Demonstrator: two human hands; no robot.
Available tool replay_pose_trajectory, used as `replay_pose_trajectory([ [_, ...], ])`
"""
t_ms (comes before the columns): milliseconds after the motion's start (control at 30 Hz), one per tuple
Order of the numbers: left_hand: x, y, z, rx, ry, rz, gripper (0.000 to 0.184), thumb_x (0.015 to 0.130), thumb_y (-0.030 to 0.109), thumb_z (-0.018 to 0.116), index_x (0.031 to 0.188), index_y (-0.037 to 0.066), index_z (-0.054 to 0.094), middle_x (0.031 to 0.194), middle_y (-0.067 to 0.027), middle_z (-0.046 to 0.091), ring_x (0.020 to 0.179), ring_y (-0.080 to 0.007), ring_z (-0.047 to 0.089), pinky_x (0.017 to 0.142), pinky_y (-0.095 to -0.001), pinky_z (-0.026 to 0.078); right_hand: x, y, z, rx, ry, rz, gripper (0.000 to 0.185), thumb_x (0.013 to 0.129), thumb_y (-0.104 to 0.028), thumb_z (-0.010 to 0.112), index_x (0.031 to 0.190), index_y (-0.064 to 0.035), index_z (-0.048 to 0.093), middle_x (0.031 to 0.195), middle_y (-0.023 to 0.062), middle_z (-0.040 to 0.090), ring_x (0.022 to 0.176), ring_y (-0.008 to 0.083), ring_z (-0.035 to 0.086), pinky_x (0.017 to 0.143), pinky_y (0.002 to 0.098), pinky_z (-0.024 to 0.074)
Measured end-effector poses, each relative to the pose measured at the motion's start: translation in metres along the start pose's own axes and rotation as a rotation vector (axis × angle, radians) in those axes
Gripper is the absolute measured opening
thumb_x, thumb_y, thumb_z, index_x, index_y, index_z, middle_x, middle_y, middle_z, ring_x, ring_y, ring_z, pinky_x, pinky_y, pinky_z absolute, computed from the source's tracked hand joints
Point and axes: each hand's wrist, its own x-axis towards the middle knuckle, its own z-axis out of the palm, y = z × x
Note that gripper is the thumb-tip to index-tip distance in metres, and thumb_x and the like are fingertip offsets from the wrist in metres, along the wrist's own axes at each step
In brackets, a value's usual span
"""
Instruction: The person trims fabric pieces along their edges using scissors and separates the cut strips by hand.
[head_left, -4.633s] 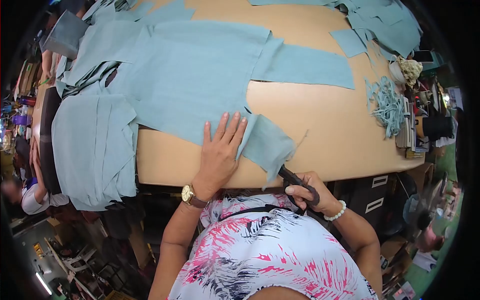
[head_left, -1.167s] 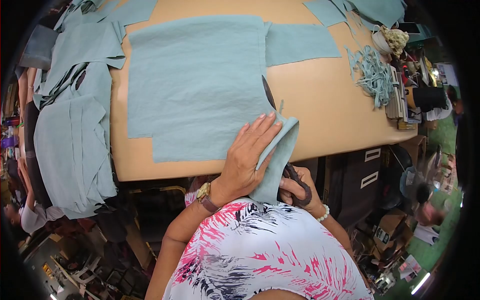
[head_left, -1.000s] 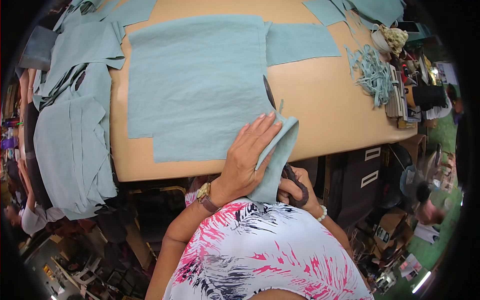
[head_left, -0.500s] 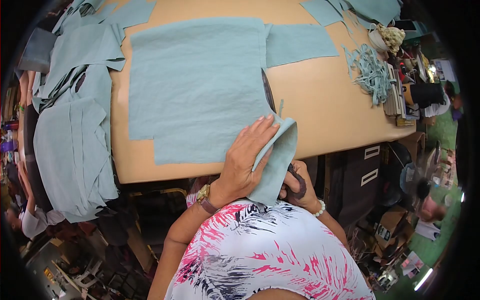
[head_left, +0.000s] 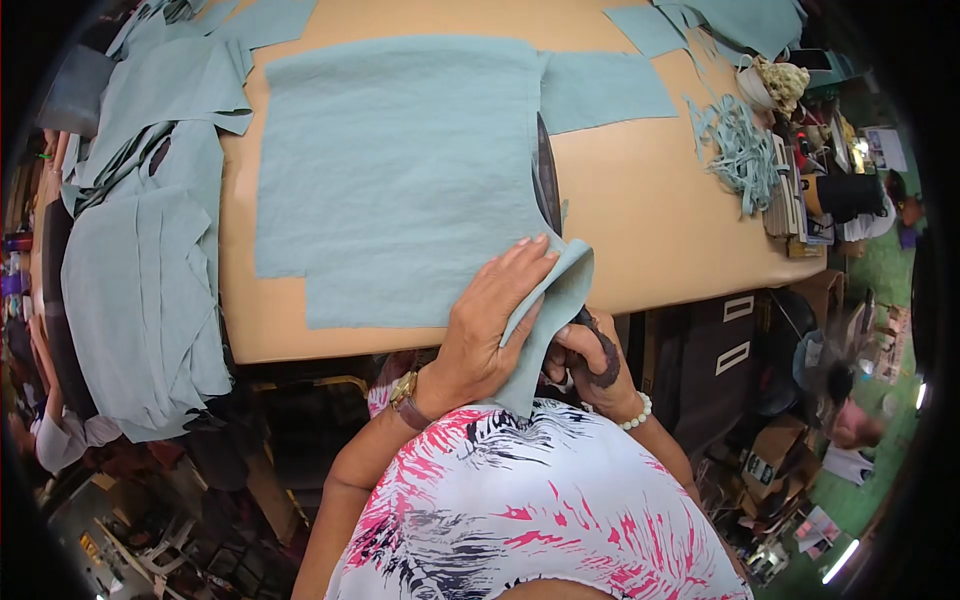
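A large light blue-green cloth panel lies spread on the table. My left hand rests on its near right part, fingers stretched out flat; the thumb is partly hidden by a curled flap of cloth. Beside this flap, my right hand is closed around the dark, wrapped handles of a pair of scissors. The long dark blade shows along the panel's right edge, while its middle is hidden under the flap. A smaller cloth piece lies by the panel's upper right corner.
Layered cloth pieces hang over the table's left side. On the right are a heap of thin cloth strips, a white container and a stack of books or boards. A dark drawer cabinet stands under the table.
The scissors have pushed forward, and more blade shows beside the panel. My right hand has shifted slightly up and right. My left hand stays nearly still.
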Motion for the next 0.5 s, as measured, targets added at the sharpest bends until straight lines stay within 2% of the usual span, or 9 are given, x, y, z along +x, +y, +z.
replay_pose_trajectory([
  [233,0.001,0.001,-0.002,-0.012,-0.005,0.006,0.036,0.083,0.002,0.049,0.119,-0.001,0.049,0.124,-0.0211,0.047,0.117,-0.0363,0.043,0.098,-0.0421,0.032,0.000,0.003,0.002,-0.130,0.016,-0.012,0.019,0.079,-0.018,0.055,0.079,0.0005,0.052,0.056,0.0029,0.049,0.045,0.0087,0.047,0.043,0.0206,0.0350],
  [500,0.000,0.002,-0.004,-0.021,-0.005,0.001,0.034,0.084,0.004,0.048,0.117,-0.002,0.050,0.122,-0.0206,0.050,0.116,-0.0354,0.045,0.097,-0.0410,0.033,0.004,0.006,0.003,-0.036,0.006,-0.047,0.013,0.081,-0.012,0.053,0.080,0.0011,0.053,0.056,0.0016,0.049,0.043,0.0077,0.046,0.041,0.0197,0.0351],
])
